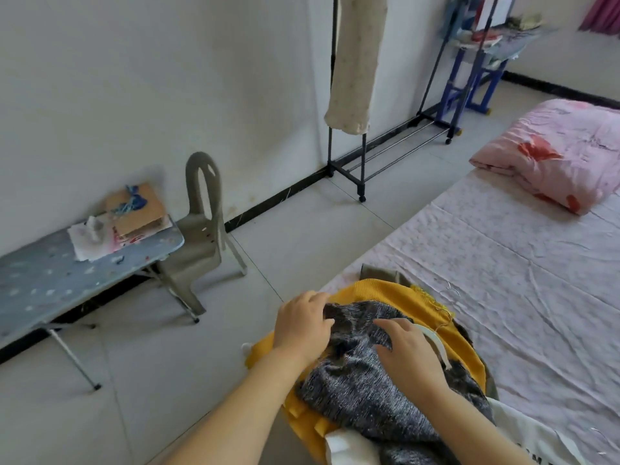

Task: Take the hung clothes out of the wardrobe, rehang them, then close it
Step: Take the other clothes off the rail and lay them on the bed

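A pile of clothes lies on the near corner of the bed [503, 273]. On top is a grey knit garment [362, 391], over a yellow garment [402, 297] and an olive one [382, 271]. My left hand [302, 327] grips the grey knit at its upper edge, fingers curled into the fabric. My right hand [407, 354] rests on the knit, fingers spread, next to a white hanger [436, 344] that sticks out from under it. A black clothes rack [362, 156] stands by the wall with one cream garment [355, 62] hanging on it.
A blue ironing board [67, 273] with cardboard and papers stands at the left wall, a grey plastic chair [201, 229] beside it. A folded pink quilt [553, 156] lies on the bed. A blue shelf rack [476, 62] with clutter stands in the far corner.
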